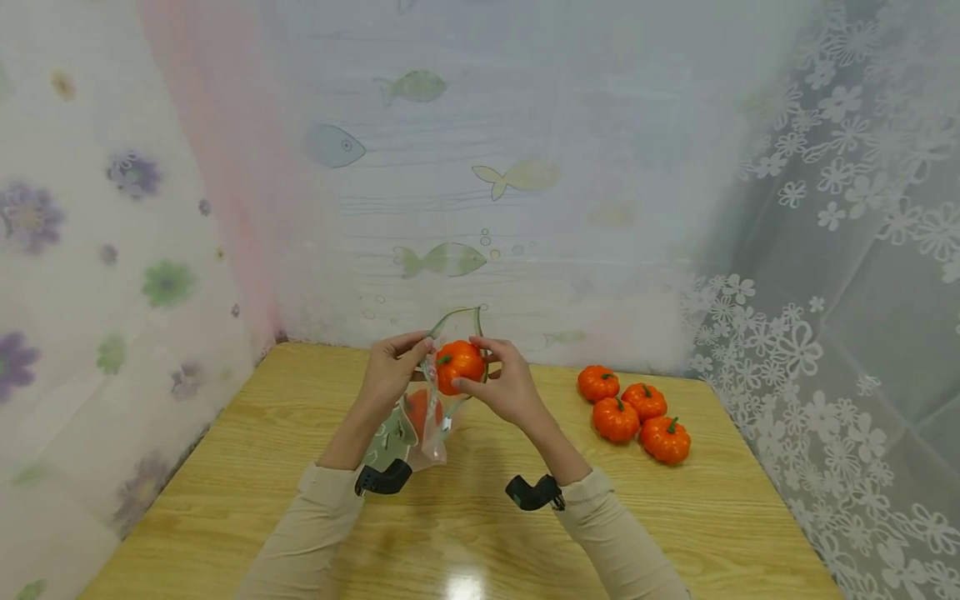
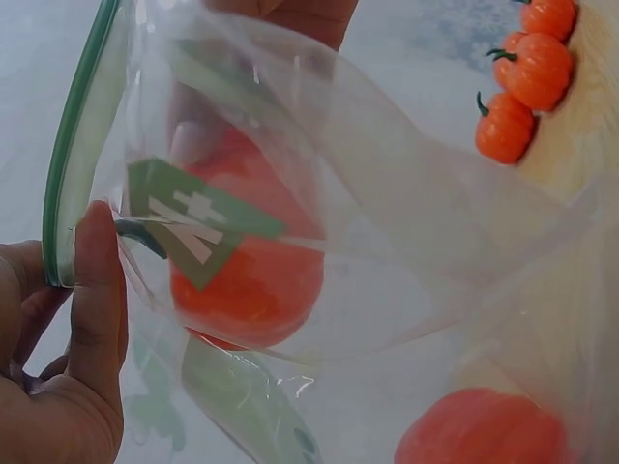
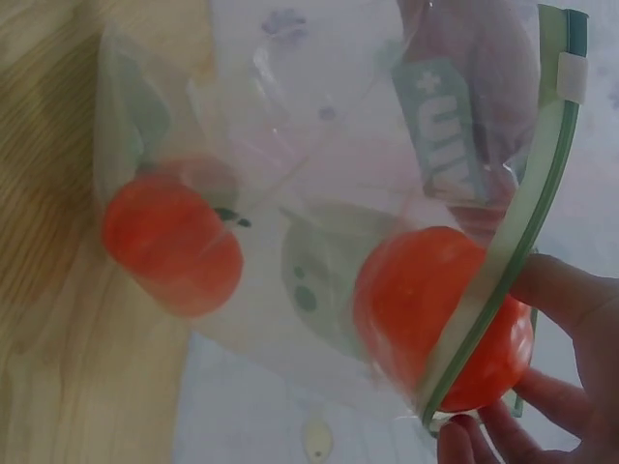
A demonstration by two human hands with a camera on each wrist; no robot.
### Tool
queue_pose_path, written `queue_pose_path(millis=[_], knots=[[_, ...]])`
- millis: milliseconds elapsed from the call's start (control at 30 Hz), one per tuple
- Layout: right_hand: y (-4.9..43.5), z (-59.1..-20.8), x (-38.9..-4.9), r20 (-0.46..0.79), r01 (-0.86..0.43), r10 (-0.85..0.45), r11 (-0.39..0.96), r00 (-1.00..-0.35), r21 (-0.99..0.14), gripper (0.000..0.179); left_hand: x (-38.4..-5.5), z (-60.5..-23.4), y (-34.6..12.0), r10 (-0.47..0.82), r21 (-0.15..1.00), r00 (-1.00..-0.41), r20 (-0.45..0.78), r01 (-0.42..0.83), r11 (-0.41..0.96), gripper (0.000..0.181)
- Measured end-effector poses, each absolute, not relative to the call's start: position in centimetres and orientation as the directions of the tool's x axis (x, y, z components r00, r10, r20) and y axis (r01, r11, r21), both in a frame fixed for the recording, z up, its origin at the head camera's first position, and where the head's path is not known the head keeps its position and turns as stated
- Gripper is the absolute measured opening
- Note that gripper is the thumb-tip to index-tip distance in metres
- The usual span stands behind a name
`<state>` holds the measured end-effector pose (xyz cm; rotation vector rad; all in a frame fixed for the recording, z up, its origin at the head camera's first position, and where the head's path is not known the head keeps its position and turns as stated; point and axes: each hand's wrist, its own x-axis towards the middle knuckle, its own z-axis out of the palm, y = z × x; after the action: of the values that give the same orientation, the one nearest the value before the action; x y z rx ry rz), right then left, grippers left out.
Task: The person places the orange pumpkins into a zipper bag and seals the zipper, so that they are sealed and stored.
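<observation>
A clear zip bag (image 1: 433,448) with a green-edged mouth is held up over the table. My left hand (image 1: 392,367) pinches the rim of its mouth between thumb and fingers. With thumb and fingers, my right hand (image 1: 513,385) grips an orange toy pumpkin (image 1: 465,363) with a green stem, at the bag's mouth. In the right wrist view this pumpkin sits partly behind the green zip strip (image 3: 493,295), and a white slider (image 3: 573,77) shows on the strip. Another pumpkin (image 3: 174,246) lies lower down inside the bag.
Several more orange pumpkins (image 1: 617,419) stand grouped on the right of the wooden table (image 1: 300,525). Behind the table hangs a fish-patterned curtain (image 1: 600,250). Flowered sheets (image 1: 90,250) close in the sides.
</observation>
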<state>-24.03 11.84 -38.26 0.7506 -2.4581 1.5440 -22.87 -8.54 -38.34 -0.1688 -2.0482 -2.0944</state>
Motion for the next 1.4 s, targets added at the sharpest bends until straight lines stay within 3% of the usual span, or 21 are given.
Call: queue_pose_path(millis=[367, 733, 933, 1100, 1400], knots=[[13.0, -39.0, -24.0, 0.488, -0.53, -0.239, 0.162, -0.839, -0.832, 0.051, -22.8, -37.9, -8.9, -0.097, 0.965, -0.962, 0.255, 0.259, -0.036, 0.033], [17.1, -42.2, -24.5, 0.508, -0.508, -0.006, 0.004, -0.862, -0.862, 0.038, -22.7, -37.2, -9.2, -0.111, 0.958, -0.954, 0.28, 0.285, -0.034, 0.032], [20.1, -45.1, -25.1, 0.452, -0.453, 0.116, 0.015, -0.884, -0.891, 0.034, -22.9, -37.3, -9.3, -0.127, 0.956, -0.949, 0.287, 0.293, -0.026, 0.031], [22.4, -45.3, -24.0, 0.412, -0.407, 0.197, 0.064, -0.89, -0.911, 0.034, -22.9, -37.2, -9.3, -0.14, 0.956, -0.948, 0.285, 0.292, -0.027, 0.03], [27.3, -49.1, -25.0, 0.378, -0.345, 0.33, 0.155, -0.865, -0.926, 0.04, -22.9, -37.1, -9.4, -0.154, 0.958, -0.948, 0.279, 0.286, -0.025, 0.031]])
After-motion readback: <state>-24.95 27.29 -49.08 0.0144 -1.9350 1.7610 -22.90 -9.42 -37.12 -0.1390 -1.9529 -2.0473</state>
